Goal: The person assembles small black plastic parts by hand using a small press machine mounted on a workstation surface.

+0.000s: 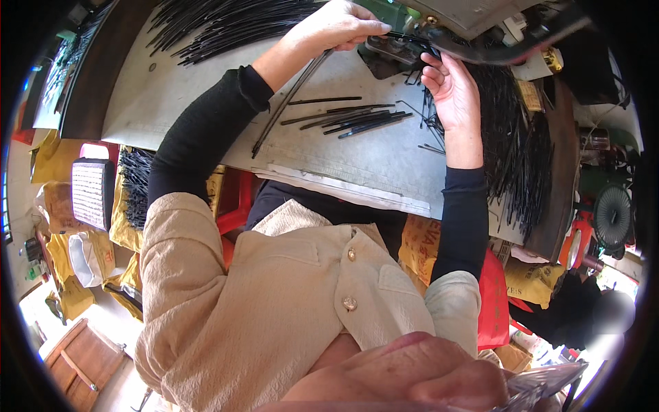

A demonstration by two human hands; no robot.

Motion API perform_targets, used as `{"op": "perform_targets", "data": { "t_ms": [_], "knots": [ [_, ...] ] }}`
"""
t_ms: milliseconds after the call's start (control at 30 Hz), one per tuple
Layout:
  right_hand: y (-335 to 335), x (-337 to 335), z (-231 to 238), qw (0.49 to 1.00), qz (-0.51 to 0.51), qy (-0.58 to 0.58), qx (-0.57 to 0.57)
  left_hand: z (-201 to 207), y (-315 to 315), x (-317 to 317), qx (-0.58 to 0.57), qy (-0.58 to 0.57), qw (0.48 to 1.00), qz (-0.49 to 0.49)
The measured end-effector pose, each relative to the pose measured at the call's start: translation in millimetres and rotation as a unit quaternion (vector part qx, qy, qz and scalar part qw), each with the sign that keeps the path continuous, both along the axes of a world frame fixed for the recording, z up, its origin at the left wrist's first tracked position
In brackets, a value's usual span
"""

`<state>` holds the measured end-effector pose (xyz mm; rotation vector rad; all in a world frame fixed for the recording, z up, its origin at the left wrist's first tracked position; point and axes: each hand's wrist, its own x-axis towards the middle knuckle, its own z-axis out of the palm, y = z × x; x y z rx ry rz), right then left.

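Observation:
At the far edge of the table, my left hand (347,26) is closed in a pinch on a thin black strip (403,34) that reaches toward the machine (384,55). Long dark strips (292,103) slant from beneath this hand across the tabletop toward me. My right hand (449,86) is palm up beside the machine, its fingers curled and fingertips at the strip's other end; the machine's arm partly covers that contact. Between my forearms lies a small loose group of black strips (367,120).
A large bundle of black strips (226,27) covers the table's far left. Another heap (511,144) hangs over its right side. The pale tabletop (329,168) has white layers along its near edge. Yellow sacks (75,254), a red stool (237,206) and a fan (612,216) stand around.

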<state>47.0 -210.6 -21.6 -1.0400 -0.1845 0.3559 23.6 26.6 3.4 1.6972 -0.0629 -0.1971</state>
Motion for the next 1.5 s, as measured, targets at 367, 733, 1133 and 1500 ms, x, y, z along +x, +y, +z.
{"op": "perform_targets", "data": {
  "t_ms": [367,733,1133,1500],
  "knots": [
    [7.0,-25.0,24.1,0.922,-0.132,-0.237,-0.277,28.8,8.8,-9.7,0.172,-0.034,0.979,-0.106],
    [12.2,-57.2,31.5,0.753,-0.034,-0.390,-0.529,30.8,32.7,-31.4,0.294,-0.177,0.935,-0.088],
    [12.4,-59.0,27.7,0.863,0.123,-0.218,-0.440,-1.2,27.4,-30.1,0.586,-0.235,0.776,0.003],
    [21.6,-65.9,30.2,0.919,0.175,-0.090,-0.341,2.4,26.4,-18.5,0.226,-0.106,0.968,-0.034]
  ]
}}
